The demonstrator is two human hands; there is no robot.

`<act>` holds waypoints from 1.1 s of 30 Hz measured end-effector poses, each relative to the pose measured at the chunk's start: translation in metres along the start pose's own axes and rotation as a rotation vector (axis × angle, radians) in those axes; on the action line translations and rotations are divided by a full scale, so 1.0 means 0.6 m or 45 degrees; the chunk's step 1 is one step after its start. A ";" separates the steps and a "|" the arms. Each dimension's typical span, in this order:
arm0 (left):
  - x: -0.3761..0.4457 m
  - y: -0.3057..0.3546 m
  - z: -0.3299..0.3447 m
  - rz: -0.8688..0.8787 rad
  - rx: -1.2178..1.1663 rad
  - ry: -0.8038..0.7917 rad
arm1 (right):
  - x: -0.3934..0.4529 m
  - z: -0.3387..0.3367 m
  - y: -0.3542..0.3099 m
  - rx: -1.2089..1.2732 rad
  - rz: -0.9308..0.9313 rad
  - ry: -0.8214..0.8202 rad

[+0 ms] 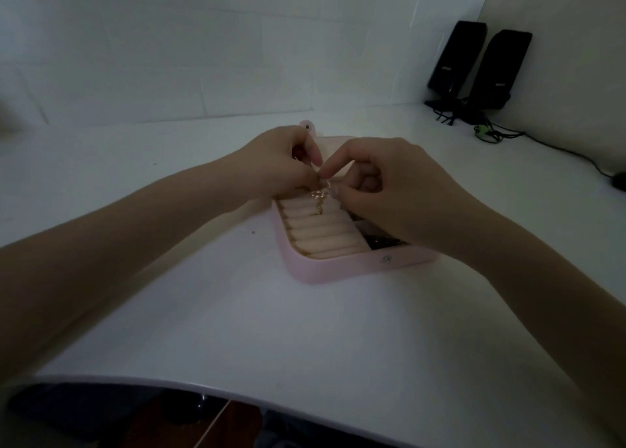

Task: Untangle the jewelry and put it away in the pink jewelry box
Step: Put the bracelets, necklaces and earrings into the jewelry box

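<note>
A white table point(237, 312) fills most of the view, its curved near edge running along the bottom and its far side meeting a pale wall. At the far right stand two black speakers point(481, 64), side by side and leaning slightly, with dark cables point(542, 142) trailing from their bases along the table to the right.

Near the middle of the table lies the pink jewelry box point(338, 271), open, with its near corner rounded and a small metal snap on the near wall. Its left part holds a row of cream ring rolls point(321, 236); a compartment to their right holds something dark that is too dim to identify. A pink tab with a snap shows just beyond the left hand, at the far side of the box.

Both forearms reach in from the near corners and the hands meet above the far end of the ring rolls. The left hand point(281, 163) has its fingers curled and pinches the upper part of a tangled gold chain point(319, 197). The right hand point(389, 190) also has curled fingers, its forefinger and thumb pinching the same chain just beside the left fingertips. The chain hangs from the two pinches, its lower end dangling over the ring rolls; whether it touches them cannot be told.
</note>
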State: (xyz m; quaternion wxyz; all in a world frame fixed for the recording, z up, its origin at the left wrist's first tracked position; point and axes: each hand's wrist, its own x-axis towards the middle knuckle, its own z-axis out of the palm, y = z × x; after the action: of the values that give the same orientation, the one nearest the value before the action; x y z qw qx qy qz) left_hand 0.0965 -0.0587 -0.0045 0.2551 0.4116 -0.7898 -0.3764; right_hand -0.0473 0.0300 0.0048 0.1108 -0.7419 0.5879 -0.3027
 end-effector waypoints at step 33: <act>0.003 -0.021 -0.011 0.099 -0.227 -0.040 | 0.030 -0.100 0.163 -0.222 0.444 0.506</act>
State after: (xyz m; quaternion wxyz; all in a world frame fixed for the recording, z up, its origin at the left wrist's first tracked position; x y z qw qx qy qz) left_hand 0.1060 -0.0671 -0.0105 0.2929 0.3503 -0.7725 -0.4413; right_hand -0.1586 -0.0031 0.0070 -0.0206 -0.5623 0.7407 -0.3670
